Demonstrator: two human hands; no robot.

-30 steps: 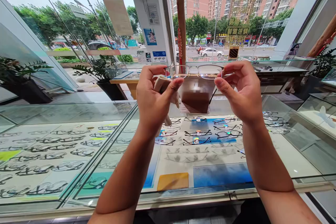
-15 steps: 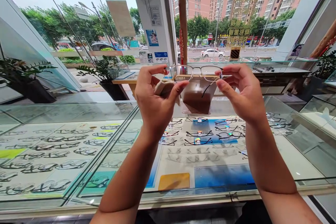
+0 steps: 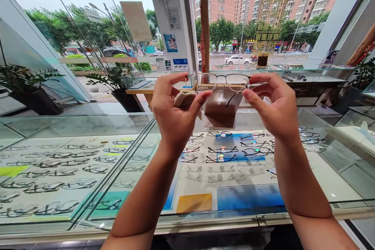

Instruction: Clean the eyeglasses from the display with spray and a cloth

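Raised above the counter is a pair of thin-rimmed eyeglasses (image 3: 225, 75), held level by both hands. At its left end, my left hand (image 3: 174, 107) pinches the frame between thumb and fingers. That same hand keeps a folded beige cloth (image 3: 184, 98) tucked in the palm. On the other end, my right hand (image 3: 272, 105) is closed with thumb and forefinger near the hinge. One temple hangs down with its dark tip visible below the lenses. Behind the glasses stands a box-like brown and clear object (image 3: 219, 111) on the glass.
Below the arms spans a glass display case (image 3: 164, 222) with several rows of eyeglasses (image 3: 222, 149) inside. An orange-yellow card (image 3: 194, 202) and a blue sheet (image 3: 249, 197) lie near its front. Beyond are potted plants (image 3: 120, 82) and another display counter (image 3: 310, 82) by the window.
Both hands and the eyeglasses have shifted very slightly to the right in view. The grip on the eyeglasses and the cloth is the same.
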